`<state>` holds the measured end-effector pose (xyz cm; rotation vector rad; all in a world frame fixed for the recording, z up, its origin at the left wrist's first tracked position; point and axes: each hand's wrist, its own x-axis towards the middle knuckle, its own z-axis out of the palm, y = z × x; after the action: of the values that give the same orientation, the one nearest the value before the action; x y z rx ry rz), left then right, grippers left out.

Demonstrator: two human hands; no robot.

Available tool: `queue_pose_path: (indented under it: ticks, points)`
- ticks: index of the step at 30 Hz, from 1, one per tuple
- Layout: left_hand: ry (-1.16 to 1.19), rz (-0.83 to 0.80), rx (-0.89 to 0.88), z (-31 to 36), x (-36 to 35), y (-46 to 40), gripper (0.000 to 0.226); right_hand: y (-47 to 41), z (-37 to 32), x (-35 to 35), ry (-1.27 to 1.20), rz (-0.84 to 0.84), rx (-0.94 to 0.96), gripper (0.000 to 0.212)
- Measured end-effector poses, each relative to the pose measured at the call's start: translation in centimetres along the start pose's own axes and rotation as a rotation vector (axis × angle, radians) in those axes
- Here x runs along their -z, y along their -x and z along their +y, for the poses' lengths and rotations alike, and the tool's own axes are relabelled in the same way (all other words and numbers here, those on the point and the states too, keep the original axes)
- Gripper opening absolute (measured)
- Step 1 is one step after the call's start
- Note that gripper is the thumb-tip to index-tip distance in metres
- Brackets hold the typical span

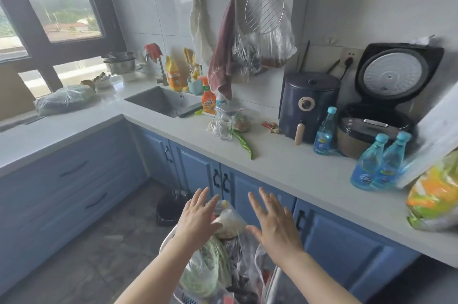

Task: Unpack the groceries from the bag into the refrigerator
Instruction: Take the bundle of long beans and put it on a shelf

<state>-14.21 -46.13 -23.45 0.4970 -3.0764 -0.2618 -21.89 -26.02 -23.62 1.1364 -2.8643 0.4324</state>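
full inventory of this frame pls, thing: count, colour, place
grocery bag: 1, clear plastic, floor, below hands
blue bottles: 3, counter right
air fryer: 1, dark blue, counter by wall
rice cooker: 1, black, lid open, right of fryer
green pepper: 1, mid counter
orange spray bottle: 1, beside sink
sink: 1, grey, counter corner
towel: 1, maroon, wall hook
bin: 1, black, floor
left hand: open, over bag
right hand: open, over bag

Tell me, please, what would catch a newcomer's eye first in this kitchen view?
Two bare hands, the left hand and right hand, spread open above a white basket stuffed with clear plastic bags of groceries at bottom centre. Three blue plastic bottles stand on the pale countertop at right, beside an open black rice cooker.
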Motion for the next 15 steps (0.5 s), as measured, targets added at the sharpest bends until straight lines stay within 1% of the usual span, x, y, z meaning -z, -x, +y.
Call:
queue_pose_path:
  ticks: [4,6,8,11,15]
  points:
    - [-0.005,-0.082,-0.137,-0.3,-2.4,-3.1,0.075,-0.3,-0.6,-2.0,0.000,-0.029,-0.098,0.077]
    - [-0.022,-0.129,-0.228,-0.8,-4.0,-4.3,0.073,-0.3,-1.4,-3.7,0.013,-0.026,-0.170,0.082]
    - [-0.046,-0.186,-0.318,-1.5,-5.6,-5.2,0.072,-0.3,-2.1,-6.1,0.006,-0.040,-0.282,0.090]
    - [-0.055,-0.244,-0.429,-3.1,-8.2,-6.4,0.071,-0.4,-3.9,-9.9,0.020,0.017,-0.417,0.095]
    - [-0.040,-0.297,-0.525,-5.8,-11.6,-6.1,0.072,-0.3,-7.1,-13.2,0.046,0.055,-0.533,0.092]
